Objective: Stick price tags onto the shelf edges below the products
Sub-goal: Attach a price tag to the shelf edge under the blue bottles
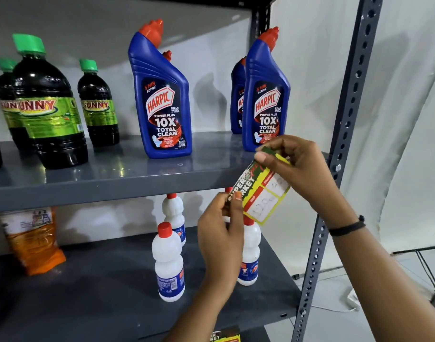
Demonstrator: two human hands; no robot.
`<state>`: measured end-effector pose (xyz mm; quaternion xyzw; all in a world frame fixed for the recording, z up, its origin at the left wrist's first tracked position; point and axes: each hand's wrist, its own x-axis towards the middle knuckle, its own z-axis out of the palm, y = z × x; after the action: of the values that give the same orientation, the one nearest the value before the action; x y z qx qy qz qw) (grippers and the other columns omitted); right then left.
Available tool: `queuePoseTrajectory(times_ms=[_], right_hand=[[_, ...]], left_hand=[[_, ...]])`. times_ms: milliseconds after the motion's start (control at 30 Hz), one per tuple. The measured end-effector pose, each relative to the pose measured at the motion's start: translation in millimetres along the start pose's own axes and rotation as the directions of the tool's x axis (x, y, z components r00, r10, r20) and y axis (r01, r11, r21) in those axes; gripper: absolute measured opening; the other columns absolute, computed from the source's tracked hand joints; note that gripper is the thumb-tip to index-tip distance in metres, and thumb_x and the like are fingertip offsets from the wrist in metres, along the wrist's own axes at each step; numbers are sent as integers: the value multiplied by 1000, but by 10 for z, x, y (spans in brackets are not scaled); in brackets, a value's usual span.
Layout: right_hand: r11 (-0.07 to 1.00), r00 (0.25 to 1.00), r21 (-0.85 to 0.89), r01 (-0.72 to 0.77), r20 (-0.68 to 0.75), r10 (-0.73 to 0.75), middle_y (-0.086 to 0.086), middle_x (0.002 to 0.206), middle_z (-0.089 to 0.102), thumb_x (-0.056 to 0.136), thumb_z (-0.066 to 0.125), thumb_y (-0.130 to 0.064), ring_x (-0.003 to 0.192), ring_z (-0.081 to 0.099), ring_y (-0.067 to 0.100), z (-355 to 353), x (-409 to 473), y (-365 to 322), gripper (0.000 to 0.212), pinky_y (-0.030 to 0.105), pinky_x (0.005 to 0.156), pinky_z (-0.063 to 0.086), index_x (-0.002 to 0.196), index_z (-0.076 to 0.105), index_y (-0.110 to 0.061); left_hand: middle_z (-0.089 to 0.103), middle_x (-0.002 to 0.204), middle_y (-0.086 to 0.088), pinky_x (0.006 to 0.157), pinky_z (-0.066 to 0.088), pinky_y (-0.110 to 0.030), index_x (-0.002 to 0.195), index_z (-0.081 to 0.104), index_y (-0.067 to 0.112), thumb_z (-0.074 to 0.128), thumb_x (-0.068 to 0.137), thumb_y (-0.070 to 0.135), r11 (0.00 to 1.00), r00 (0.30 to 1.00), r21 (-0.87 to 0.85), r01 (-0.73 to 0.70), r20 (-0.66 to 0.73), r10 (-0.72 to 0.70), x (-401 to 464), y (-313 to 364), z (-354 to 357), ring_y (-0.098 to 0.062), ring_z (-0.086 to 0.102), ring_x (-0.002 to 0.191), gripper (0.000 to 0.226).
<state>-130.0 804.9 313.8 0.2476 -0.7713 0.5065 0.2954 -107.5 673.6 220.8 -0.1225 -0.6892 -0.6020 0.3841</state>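
A yellow, green and red price tag [262, 193] is held tilted in front of the upper grey shelf edge [112, 191], near its right end. My left hand [221, 240] pinches the tag's lower left corner. My right hand [300, 169] grips its upper right end. Just above and behind the tag stands a blue Harpic bottle [265, 95] with another behind it. A second front Harpic bottle [162, 99] stands mid-shelf. The tag is not touching the shelf edge as far as I can tell.
Dark Sunny bottles [48, 107] with green caps stand at the shelf's left. On the lower shelf are white bottles [168, 265] with red caps and an orange pouch [33, 240]. A perforated grey upright [347, 119] bounds the right side. Another tag [226, 335] shows at the bottom.
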Motion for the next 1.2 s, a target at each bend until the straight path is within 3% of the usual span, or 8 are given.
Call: queuePoseTrajectory(times_ms=[100, 167, 333, 500, 700, 967, 1067, 1200], right_hand=[[1000, 1000, -25, -4, 25, 5, 1, 79, 71, 74, 73, -22, 73, 66, 8, -4, -131, 91, 10, 17, 63, 52, 76, 63, -24], [994, 999, -107, -1, 34, 4, -7, 77, 68, 75, 73, -20, 72, 61, 2, 18, -210, 166, 15, 8, 60, 47, 75, 61, -27], [969, 1000, -247, 26, -7, -29, -19, 74, 63, 74, 74, -25, 77, 58, 9, 88, -329, 295, 14, 19, 62, 46, 73, 61, -30], [955, 998, -293, 43, -22, -51, -24, 72, 59, 76, 73, -27, 72, 59, 5, 120, -343, 299, 11, 12, 60, 43, 75, 61, -26], [947, 998, -318, 43, -38, -58, -21, 70, 58, 76, 73, -26, 71, 59, 7, 145, -321, 304, 13, 17, 60, 44, 75, 60, -27], [957, 998, -289, 24, -43, -38, -25, 69, 57, 76, 73, -26, 65, 57, -2, 158, -306, 317, 13, 1, 61, 43, 75, 60, -24], [964, 999, -265, 16, -45, -29, -25, 69, 57, 75, 73, -26, 72, 54, -16, 157, -304, 320, 13, -1, 60, 42, 74, 60, -25], [975, 999, -221, 2, -36, -10, -22, 68, 58, 76, 72, -23, 70, 53, -17, 148, -303, 319, 13, 1, 60, 42, 73, 60, -23]], left_hand=[[66, 72, 19, 54, 46, -10, 78, 58, 20, 56, 88, 38, 999, 998, 45, -14, -61, 17, 83, -24, -116, -1, 63, 72, 21], [63, 69, 18, 55, 46, -10, 77, 58, 18, 60, 87, 32, 995, 996, 97, -15, -81, 23, 123, -38, -178, 0, 61, 71, 17], [68, 73, 3, 57, 44, -8, 78, 63, 13, 64, 83, 34, 970, 992, 240, -40, -108, 68, 154, -72, -255, -8, 63, 69, 21], [70, 73, 2, 52, 42, -14, 77, 62, 15, 65, 81, 38, 957, 986, 288, -27, -148, 72, 170, -58, -251, -12, 62, 67, 23], [71, 73, 1, 52, 42, -18, 76, 62, 15, 63, 79, 43, 941, 979, 335, -42, -176, 107, 185, -75, -241, -14, 63, 67, 28], [70, 70, 2, 50, 46, -23, 73, 62, 16, 64, 80, 41, 935, 973, 354, -37, -199, 114, 191, -77, -215, -13, 63, 64, 27], [71, 69, 1, 50, 45, -22, 73, 62, 15, 64, 80, 41, 933, 971, 358, -40, -205, 121, 191, -71, -213, -13, 63, 64, 27], [72, 70, 0, 51, 44, -18, 73, 64, 14, 64, 79, 41, 933, 969, 356, -51, -210, 133, 178, -60, -207, -13, 64, 64, 28]])
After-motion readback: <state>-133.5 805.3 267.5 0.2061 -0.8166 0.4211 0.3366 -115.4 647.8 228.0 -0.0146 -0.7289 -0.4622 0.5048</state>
